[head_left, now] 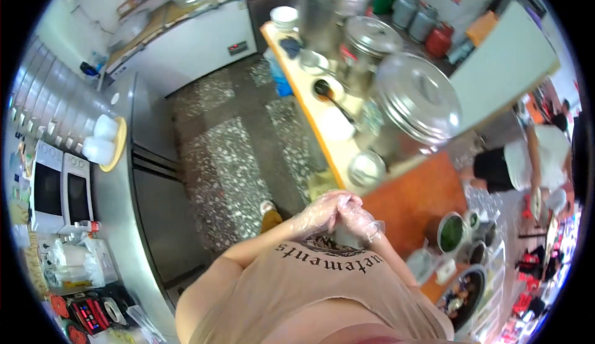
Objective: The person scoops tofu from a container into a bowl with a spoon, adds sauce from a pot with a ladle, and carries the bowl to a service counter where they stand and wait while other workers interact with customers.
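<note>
Both of my hands wear thin clear plastic gloves and meet in front of my chest. My left hand (pixel 319 213) is closed, its fingers pressed against the other hand. My right hand (pixel 361 218) is closed too, with its fingers bent in toward the left one. Whether anything small sits between them is hidden. Just beyond the hands is the corner of a brown tabletop (pixel 424 198). A metal bowl (pixel 366 168) with a utensil in it stands nearest to them on the pale counter (pixel 310 121).
Big lidded steel pots (pixel 421 96) and a bowl of dark sauce (pixel 322 87) with a ladle crowd the counter. On the right are a pot of chopped greens (pixel 451 232) and a person (pixel 533 158). A steel worktop (pixel 114 201) with microwaves (pixel 48 186) runs along the left.
</note>
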Action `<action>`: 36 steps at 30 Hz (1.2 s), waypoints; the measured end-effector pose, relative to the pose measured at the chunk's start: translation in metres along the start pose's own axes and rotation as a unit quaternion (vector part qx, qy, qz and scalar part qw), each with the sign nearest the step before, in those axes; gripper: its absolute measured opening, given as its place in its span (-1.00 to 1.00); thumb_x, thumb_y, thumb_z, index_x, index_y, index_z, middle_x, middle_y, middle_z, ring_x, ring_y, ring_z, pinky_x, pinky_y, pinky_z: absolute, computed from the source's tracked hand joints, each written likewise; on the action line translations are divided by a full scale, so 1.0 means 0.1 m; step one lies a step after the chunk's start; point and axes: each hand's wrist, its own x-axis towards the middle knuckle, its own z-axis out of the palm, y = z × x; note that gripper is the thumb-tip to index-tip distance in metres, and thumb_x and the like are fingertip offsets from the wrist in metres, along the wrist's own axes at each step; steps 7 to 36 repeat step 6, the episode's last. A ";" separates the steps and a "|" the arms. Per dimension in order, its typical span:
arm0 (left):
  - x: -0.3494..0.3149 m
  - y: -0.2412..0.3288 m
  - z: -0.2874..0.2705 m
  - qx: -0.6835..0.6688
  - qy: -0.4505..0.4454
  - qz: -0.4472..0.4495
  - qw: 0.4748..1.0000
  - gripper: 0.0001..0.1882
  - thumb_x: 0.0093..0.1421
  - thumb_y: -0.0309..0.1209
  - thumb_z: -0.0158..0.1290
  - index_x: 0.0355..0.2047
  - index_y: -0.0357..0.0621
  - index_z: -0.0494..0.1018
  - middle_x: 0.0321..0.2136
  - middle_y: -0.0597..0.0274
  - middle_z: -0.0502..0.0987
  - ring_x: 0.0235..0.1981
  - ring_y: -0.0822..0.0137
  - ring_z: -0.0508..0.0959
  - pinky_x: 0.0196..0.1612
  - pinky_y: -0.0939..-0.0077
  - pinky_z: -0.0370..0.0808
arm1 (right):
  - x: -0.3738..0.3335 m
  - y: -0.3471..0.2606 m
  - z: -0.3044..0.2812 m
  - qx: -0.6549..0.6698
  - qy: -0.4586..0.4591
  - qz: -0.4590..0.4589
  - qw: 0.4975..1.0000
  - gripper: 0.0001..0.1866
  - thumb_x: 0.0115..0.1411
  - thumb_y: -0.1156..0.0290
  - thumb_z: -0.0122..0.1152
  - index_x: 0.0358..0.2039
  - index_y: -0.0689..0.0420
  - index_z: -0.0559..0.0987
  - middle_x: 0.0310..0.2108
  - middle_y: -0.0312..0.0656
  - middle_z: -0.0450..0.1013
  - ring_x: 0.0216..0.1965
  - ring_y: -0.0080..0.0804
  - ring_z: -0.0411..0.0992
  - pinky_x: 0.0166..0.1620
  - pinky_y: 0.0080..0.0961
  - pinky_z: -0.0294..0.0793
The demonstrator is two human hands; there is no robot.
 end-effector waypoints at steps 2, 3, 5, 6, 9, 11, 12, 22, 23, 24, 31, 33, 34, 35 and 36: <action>-0.14 0.34 -0.76 -0.001 0.083 0.037 0.996 -0.63 0.33 -0.19 -0.24 -0.22 -0.15 0.49 -0.61 0.35 0.46 -0.80 0.61 0.29 -0.74 0.80 0.23 | 0.79 -0.44 0.38 -0.063 -0.050 0.033 0.996 -0.49 0.38 0.00 -0.35 -0.11 0.16 0.43 -0.52 -0.16 0.48 -0.35 -0.40 0.48 -0.18 -0.52 0.44; -0.23 0.61 -1.10 0.014 0.105 0.062 0.992 -0.62 0.33 -0.19 -0.25 -0.24 -0.17 0.49 -0.60 0.32 0.47 -0.81 0.59 0.31 -0.76 0.79 0.25 | 1.28 -0.25 0.50 -0.165 -0.046 -0.034 0.985 -0.45 0.38 -0.04 -0.38 -0.10 0.15 0.44 -0.37 -0.13 0.49 -0.26 -0.38 0.49 -0.14 -0.47 0.46; -0.36 1.01 -1.72 -0.034 0.179 0.082 0.980 -0.60 0.33 -0.19 -0.26 -0.29 -0.23 0.48 -0.56 0.19 0.53 -0.82 0.56 0.34 -0.80 0.78 0.30 | 2.08 -0.44 0.82 -0.196 -0.083 -0.021 0.977 -0.44 0.38 -0.07 -0.40 0.05 0.12 0.35 -0.17 -0.04 0.48 -0.12 -0.29 0.48 -0.07 -0.39 0.46; -0.42 1.25 -1.96 -0.073 0.208 0.120 0.968 -0.59 0.34 -0.15 -0.22 -0.22 -0.22 0.49 -0.46 0.09 0.57 -0.83 0.53 0.34 -0.78 0.80 0.32 | 2.32 -0.52 0.99 -0.186 -0.093 -0.017 0.978 -0.44 0.38 -0.07 -0.40 0.05 0.12 0.35 -0.17 -0.04 0.48 -0.12 -0.29 0.48 -0.07 -0.39 0.46; -0.42 1.25 -1.96 -0.073 0.208 0.120 0.968 -0.59 0.34 -0.15 -0.22 -0.22 -0.22 0.49 -0.46 0.09 0.57 -0.83 0.53 0.34 -0.78 0.80 0.32 | 2.32 -0.52 0.99 -0.186 -0.093 -0.017 0.978 -0.44 0.38 -0.07 -0.40 0.05 0.12 0.35 -0.17 -0.04 0.48 -0.12 -0.29 0.48 -0.07 -0.39 0.46; -0.42 1.25 -1.96 -0.073 0.208 0.120 0.968 -0.59 0.34 -0.15 -0.22 -0.22 -0.22 0.49 -0.46 0.09 0.57 -0.83 0.53 0.34 -0.78 0.80 0.32 | 2.32 -0.52 0.99 -0.186 -0.093 -0.017 0.978 -0.44 0.38 -0.07 -0.40 0.05 0.12 0.35 -0.17 -0.04 0.48 -0.12 -0.29 0.48 -0.07 -0.39 0.46; -0.42 1.25 -1.96 -0.073 0.208 0.120 0.968 -0.59 0.34 -0.15 -0.22 -0.22 -0.22 0.49 -0.46 0.09 0.57 -0.83 0.53 0.34 -0.78 0.80 0.32 | 2.32 -0.52 0.99 -0.186 -0.093 -0.017 0.978 -0.44 0.38 -0.07 -0.40 0.05 0.12 0.35 -0.17 -0.04 0.48 -0.12 -0.29 0.48 -0.07 -0.39 0.46; -0.42 1.25 -1.96 -0.073 0.208 0.120 0.968 -0.59 0.34 -0.15 -0.22 -0.22 -0.22 0.49 -0.46 0.09 0.57 -0.83 0.53 0.34 -0.78 0.80 0.32 | 2.32 -0.52 0.99 -0.186 -0.093 -0.017 0.978 -0.44 0.38 -0.07 -0.40 0.05 0.12 0.35 -0.17 -0.04 0.48 -0.12 -0.29 0.48 -0.07 -0.39 0.46; -0.42 1.25 -1.96 -0.073 0.208 0.120 0.968 -0.59 0.34 -0.15 -0.22 -0.22 -0.22 0.49 -0.46 0.09 0.57 -0.83 0.53 0.34 -0.78 0.80 0.32 | 2.32 -0.52 0.99 -0.186 -0.093 -0.017 0.978 -0.44 0.38 -0.07 -0.40 0.05 0.12 0.35 -0.17 -0.04 0.48 -0.12 -0.29 0.48 -0.07 -0.39 0.46; -0.42 1.25 -1.96 -0.073 0.208 0.120 0.968 -0.59 0.34 -0.15 -0.22 -0.22 -0.22 0.49 -0.46 0.09 0.57 -0.83 0.53 0.34 -0.78 0.80 0.32 | 2.32 -0.52 0.99 -0.186 -0.093 -0.017 0.978 -0.44 0.38 -0.07 -0.40 0.05 0.12 0.35 -0.17 -0.04 0.48 -0.12 -0.29 0.48 -0.07 -0.39 0.46; -0.42 1.25 -1.96 -0.073 0.208 0.120 0.968 -0.59 0.34 -0.15 -0.22 -0.22 -0.22 0.49 -0.46 0.09 0.57 -0.83 0.53 0.34 -0.78 0.80 0.32 | 2.32 -0.52 0.99 -0.186 -0.093 -0.017 0.978 -0.44 0.38 -0.07 -0.40 0.05 0.12 0.35 -0.17 -0.04 0.48 -0.12 -0.29 0.48 -0.07 -0.39 0.46; -0.42 1.25 -1.96 -0.073 0.208 0.120 0.968 -0.59 0.34 -0.15 -0.22 -0.22 -0.22 0.49 -0.46 0.09 0.57 -0.83 0.53 0.34 -0.78 0.80 0.32 | 2.32 -0.52 0.99 -0.186 -0.093 -0.017 0.978 -0.44 0.38 -0.07 -0.40 0.05 0.12 0.35 -0.17 -0.04 0.48 -0.12 -0.29 0.48 -0.07 -0.39 0.46; -0.42 1.25 -1.96 -0.073 0.208 0.120 0.968 -0.59 0.34 -0.15 -0.22 -0.22 -0.22 0.49 -0.46 0.09 0.57 -0.83 0.53 0.34 -0.78 0.80 0.32 | 2.32 -0.52 0.99 -0.186 -0.093 -0.017 0.978 -0.44 0.38 -0.07 -0.40 0.05 0.12 0.35 -0.17 -0.04 0.48 -0.12 -0.29 0.48 -0.07 -0.39 0.46; -0.42 1.25 -1.96 -0.073 0.208 0.120 0.968 -0.59 0.34 -0.15 -0.22 -0.22 -0.22 0.49 -0.46 0.09 0.57 -0.83 0.53 0.34 -0.78 0.80 0.32 | 2.32 -0.52 0.99 -0.186 -0.093 -0.017 0.978 -0.44 0.38 -0.07 -0.40 0.05 0.12 0.35 -0.17 -0.04 0.48 -0.12 -0.29 0.48 -0.07 -0.39 0.46; -0.42 1.25 -1.96 -0.073 0.208 0.120 0.968 -0.59 0.34 -0.15 -0.22 -0.22 -0.22 0.49 -0.46 0.09 0.57 -0.83 0.53 0.34 -0.78 0.80 0.32 | 2.32 -0.52 0.99 -0.186 -0.093 -0.017 0.978 -0.44 0.38 -0.07 -0.40 0.05 0.12 0.35 -0.17 -0.04 0.48 -0.12 -0.29 0.48 -0.07 -0.39 0.46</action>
